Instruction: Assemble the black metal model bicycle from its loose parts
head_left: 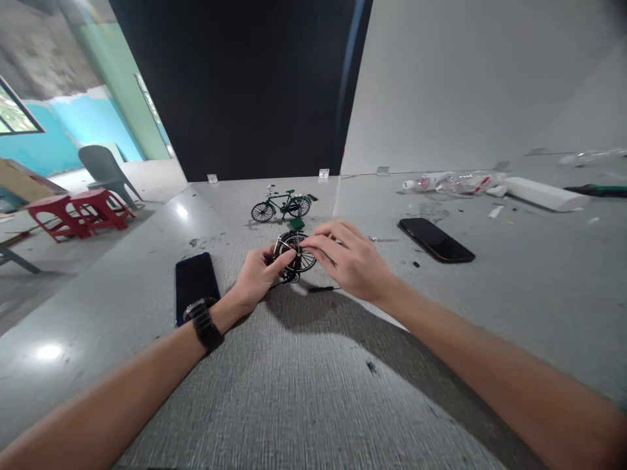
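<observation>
My left hand [255,275], with a dark watch [203,323] on its wrist, grips a miniature bicycle [309,262] just above the table. One black-rimmed, spoked wheel of it faces up between my hands. My right hand [353,262] has its fingertips pinched together at the wheel's hub; whatever they hold there is too small to make out. A green saddle-like piece [296,224] shows just beyond the wheel. Behind stands a second miniature bicycle [287,206], green and upright on both wheels. A thin dark tool [322,289] lies below my right fingers.
A phone [196,281] lies by my left wrist and another phone [435,239] lies to the right. Clear plastic wrapping [460,182] and a white block [543,194] sit at the back right. A black panel [245,91] rises behind the table [274,398]. Red stools [100,212] stand left.
</observation>
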`<control>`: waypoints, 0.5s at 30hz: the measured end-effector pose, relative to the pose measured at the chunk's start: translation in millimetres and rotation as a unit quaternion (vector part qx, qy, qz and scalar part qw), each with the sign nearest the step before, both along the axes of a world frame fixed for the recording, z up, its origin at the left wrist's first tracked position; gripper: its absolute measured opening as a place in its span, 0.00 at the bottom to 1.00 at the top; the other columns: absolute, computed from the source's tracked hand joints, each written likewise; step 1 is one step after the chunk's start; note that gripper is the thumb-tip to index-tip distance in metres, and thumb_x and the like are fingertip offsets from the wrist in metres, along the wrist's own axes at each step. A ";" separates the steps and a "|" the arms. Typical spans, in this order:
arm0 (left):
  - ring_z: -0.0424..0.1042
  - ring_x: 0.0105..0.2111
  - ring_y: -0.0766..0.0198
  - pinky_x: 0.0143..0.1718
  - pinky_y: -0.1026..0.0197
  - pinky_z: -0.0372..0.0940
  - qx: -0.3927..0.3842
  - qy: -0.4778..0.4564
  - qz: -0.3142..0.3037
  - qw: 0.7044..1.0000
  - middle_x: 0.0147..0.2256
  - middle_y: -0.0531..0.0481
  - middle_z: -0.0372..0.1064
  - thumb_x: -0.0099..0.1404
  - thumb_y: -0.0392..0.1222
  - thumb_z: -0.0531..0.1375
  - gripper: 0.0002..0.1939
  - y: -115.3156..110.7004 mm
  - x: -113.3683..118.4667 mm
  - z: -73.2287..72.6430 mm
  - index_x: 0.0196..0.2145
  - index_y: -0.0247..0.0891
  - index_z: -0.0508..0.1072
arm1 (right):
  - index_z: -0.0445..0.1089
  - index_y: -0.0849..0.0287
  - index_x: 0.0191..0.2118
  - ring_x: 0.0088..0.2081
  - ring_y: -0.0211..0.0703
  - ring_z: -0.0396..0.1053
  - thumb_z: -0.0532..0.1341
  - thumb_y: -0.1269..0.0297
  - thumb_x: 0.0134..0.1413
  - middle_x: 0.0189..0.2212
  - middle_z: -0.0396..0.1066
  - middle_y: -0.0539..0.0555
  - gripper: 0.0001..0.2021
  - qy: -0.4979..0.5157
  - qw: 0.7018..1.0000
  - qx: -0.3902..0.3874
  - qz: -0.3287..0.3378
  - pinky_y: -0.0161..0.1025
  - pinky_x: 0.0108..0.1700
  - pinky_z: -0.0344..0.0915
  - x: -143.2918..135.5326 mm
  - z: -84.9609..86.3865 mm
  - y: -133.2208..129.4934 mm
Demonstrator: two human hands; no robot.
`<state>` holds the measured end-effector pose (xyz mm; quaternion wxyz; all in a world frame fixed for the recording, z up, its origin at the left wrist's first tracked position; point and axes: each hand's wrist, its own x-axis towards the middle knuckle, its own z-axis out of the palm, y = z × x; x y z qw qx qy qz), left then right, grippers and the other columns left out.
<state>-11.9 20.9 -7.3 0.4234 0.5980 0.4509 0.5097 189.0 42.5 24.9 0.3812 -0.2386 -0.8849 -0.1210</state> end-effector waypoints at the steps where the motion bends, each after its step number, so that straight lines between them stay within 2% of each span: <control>1: 0.60 0.25 0.67 0.27 0.63 0.54 0.003 0.002 0.002 1.000 0.25 0.52 0.67 0.63 0.53 0.63 0.16 -0.2 0.4 0.5 0.29 0.36 0.75 | 0.72 0.59 0.44 0.43 0.49 0.67 0.54 0.71 0.67 0.40 0.72 0.60 0.09 -0.005 1.000 0.000 -0.002 0.46 0.44 0.68 -0.5 -0.3 -0.5; 8: 0.60 0.24 0.67 0.26 0.62 0.53 0.004 0.007 -0.001 1.000 0.25 0.52 0.66 0.62 0.53 0.64 0.16 -0.7 1.0 1.0 0.29 0.37 0.75 | 0.70 0.60 0.42 0.41 0.48 0.66 0.51 0.75 0.66 0.38 0.71 0.60 0.11 0.010 1.000 -0.014 -0.008 0.44 0.42 0.67 -3.8 -3.5 -1.9; 15: 0.60 0.24 0.67 0.27 0.63 0.54 -0.003 0.011 -0.004 1.000 0.24 0.52 0.66 0.62 0.53 0.63 0.16 -1.4 1.4 2.6 0.28 0.36 0.74 | 0.69 0.58 0.42 0.41 0.47 0.65 0.51 0.75 0.65 0.38 0.70 0.59 0.10 0.031 0.999 -0.028 0.006 0.45 0.42 0.66 -5.0 -5.3 -1.1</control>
